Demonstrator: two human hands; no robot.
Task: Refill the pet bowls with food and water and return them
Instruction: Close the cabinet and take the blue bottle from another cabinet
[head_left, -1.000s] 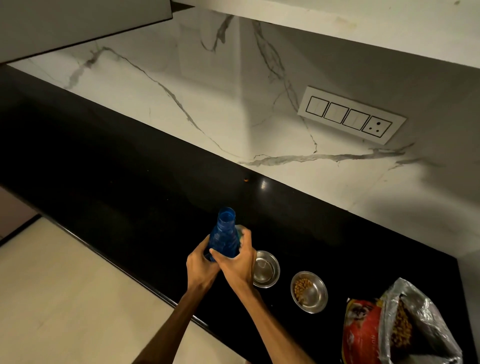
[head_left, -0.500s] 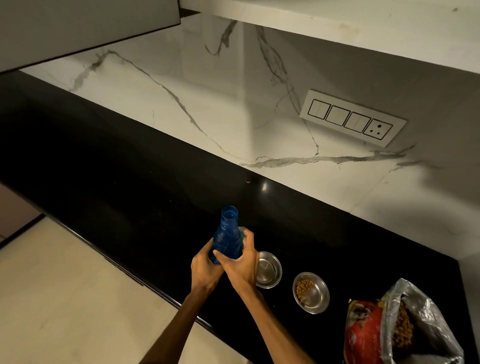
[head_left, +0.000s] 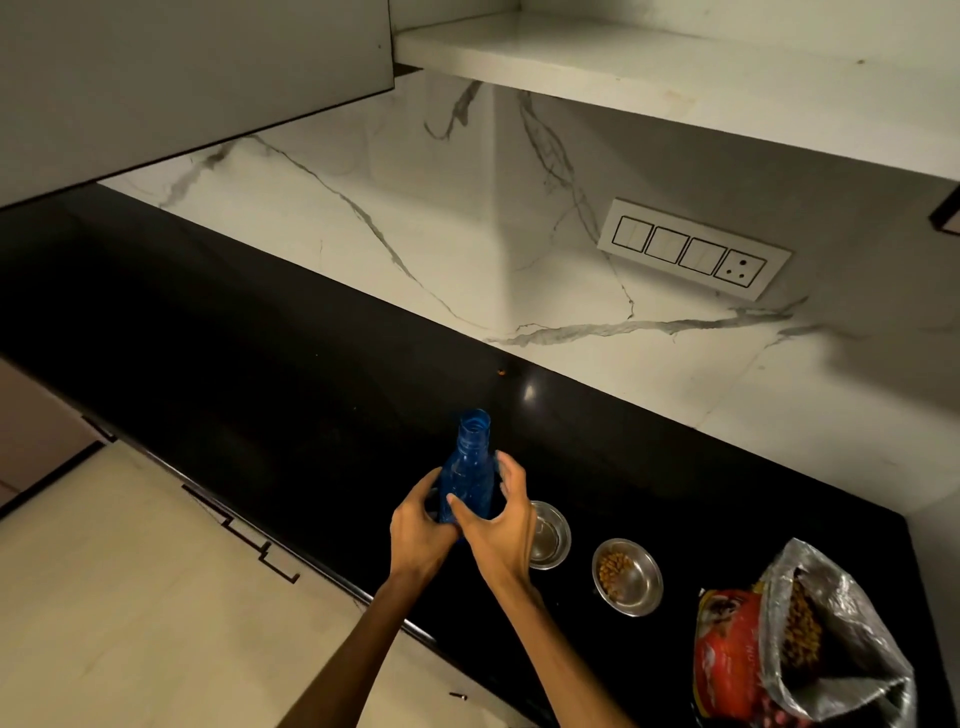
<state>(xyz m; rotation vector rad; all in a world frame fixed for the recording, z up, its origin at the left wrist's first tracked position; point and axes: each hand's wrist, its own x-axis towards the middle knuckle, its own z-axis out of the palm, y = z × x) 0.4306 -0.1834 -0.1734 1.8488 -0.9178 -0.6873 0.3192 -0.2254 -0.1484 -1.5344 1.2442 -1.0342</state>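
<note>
Pet bowls: empty bowl (head_left: 546, 534) beside kibble-filled bowl (head_left: 627, 577). Blue bottle (head_left: 466, 478), uncapped, gripped by left hand (head_left: 420, 535); right hand (head_left: 500, 525) half-open alongside, likely steadying for pouring.

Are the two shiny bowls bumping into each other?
Apart. The head view shows bare black counter between the empty bowl and the food bowl.

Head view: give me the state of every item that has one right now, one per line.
Blue bottle: upright, uncapped.
Left hand: holds the bottle low.
Right hand: fingers spread beside the bottle, grip unclear.
Near bowl: no kibble; water not discernible.
Far bowl: kibble inside.
Food bag: open, kibble showing.
Counter: bears both bowls.
</note>
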